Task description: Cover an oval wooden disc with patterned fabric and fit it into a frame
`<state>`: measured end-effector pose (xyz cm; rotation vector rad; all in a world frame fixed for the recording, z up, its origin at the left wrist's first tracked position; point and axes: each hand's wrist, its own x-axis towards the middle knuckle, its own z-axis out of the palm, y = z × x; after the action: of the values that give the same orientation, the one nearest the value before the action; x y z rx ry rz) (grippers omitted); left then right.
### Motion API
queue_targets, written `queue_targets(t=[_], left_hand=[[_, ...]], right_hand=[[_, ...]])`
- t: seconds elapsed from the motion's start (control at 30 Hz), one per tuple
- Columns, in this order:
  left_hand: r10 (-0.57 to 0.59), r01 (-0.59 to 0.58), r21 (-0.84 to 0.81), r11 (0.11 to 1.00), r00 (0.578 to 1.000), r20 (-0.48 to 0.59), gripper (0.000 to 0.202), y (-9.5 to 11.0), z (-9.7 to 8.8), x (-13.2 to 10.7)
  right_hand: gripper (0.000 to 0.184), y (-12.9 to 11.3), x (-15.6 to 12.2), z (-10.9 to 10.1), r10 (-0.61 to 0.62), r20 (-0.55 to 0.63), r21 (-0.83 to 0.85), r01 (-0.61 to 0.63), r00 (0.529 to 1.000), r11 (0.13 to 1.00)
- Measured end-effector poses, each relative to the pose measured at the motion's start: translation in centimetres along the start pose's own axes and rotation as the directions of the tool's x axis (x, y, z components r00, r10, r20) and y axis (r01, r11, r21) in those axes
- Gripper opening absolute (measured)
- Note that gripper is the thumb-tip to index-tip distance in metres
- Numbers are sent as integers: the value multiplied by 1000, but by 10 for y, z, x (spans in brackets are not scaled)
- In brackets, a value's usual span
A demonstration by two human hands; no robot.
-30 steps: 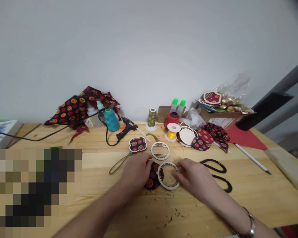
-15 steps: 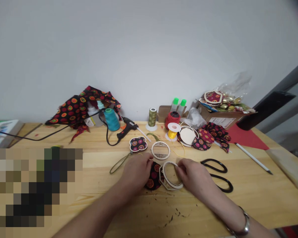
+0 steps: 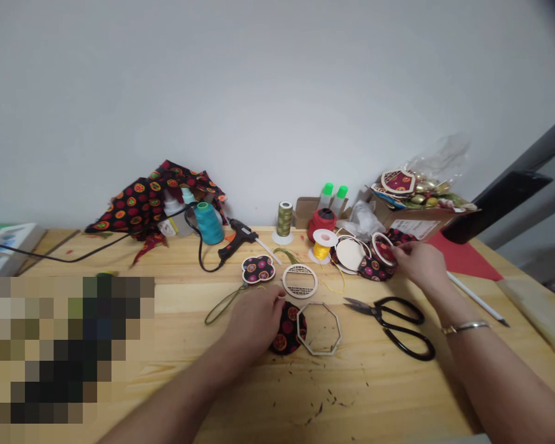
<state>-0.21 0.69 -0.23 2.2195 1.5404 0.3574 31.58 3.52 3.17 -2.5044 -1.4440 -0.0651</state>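
Observation:
My left hand (image 3: 253, 320) lies fingers down on a round patterned fabric piece (image 3: 287, 333) near the table's middle, pressing it to the wood. A thin wooden octagon frame (image 3: 319, 327) lies flat just right of that piece. My right hand (image 3: 420, 262) is far to the right and back, pinching a round wooden ring (image 3: 380, 247) over a heap of patterned fabric pieces (image 3: 374, 266). A round lattice disc (image 3: 299, 280) and a fabric-covered flower shape (image 3: 258, 269) lie just behind my left hand.
Black scissors (image 3: 394, 320) lie right of the octagon frame. A glue gun (image 3: 235, 240), thread spools (image 3: 283, 219), yellow cord spool (image 3: 322, 244) and a cardboard box (image 3: 416, 216) stand at the back. A white pencil (image 3: 476, 299) lies far right. Crumpled fabric (image 3: 143, 200) sits back left.
My right hand lifted the round ring off the octagon frame and carried it back right to the fabric heap. The octagon frame stays beside the fabric piece. My left hand has not moved.

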Motion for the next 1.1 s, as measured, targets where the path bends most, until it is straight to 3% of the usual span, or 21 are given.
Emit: queue_targets(t=[0.13,0.23,0.27,0.33,0.37,0.43,0.5,0.73,0.9,1.0,1.1], left_hand=[[-5,5,-4,1000,1000,3,24,1,-1,0],[-10,10,-2,1000,1000,4,24,1,-1,1],[-10,10,-3,1000,1000,5,23,1,-1,1],[-9,9,-7,1000,1000,9,23,2,-1,2],[-8,8,-11,1000,1000,11,23,2,-1,2],[-5,6,-19,1000,1000,12,23,2,-2,2],[-5,5,-28,1000,1000,9,24,3,-2,2],[49,-49,-61,997,999,-13,25,1,-1,0],[156,-166,-85,982,981,-118,31,-2,0,2],[252,-294,-237,926,949,-192,33,0,-2,1],[265,-300,-516,803,954,-143,24,3,-5,-1]], right_hand=[[40,-9,-9,-5,-27,10,-22,28,1000,999],[24,-31,-44,-6,-216,92,73,209,972,975],[19,-39,-57,-4,-330,148,143,310,932,940],[17,-54,-82,3,-626,210,339,544,751,767],[16,-59,-92,8,-672,192,353,589,715,727],[12,-67,-105,18,-705,187,294,645,685,705],[9,-71,-110,27,-703,185,229,665,687,711],[14,-70,-107,32,-701,182,234,662,689,712],[15,-71,-106,22,-688,144,337,619,711,710],[14,-74,-102,16,-669,234,626,417,705,659],[14,-80,-100,15,-693,387,797,157,609,583]])
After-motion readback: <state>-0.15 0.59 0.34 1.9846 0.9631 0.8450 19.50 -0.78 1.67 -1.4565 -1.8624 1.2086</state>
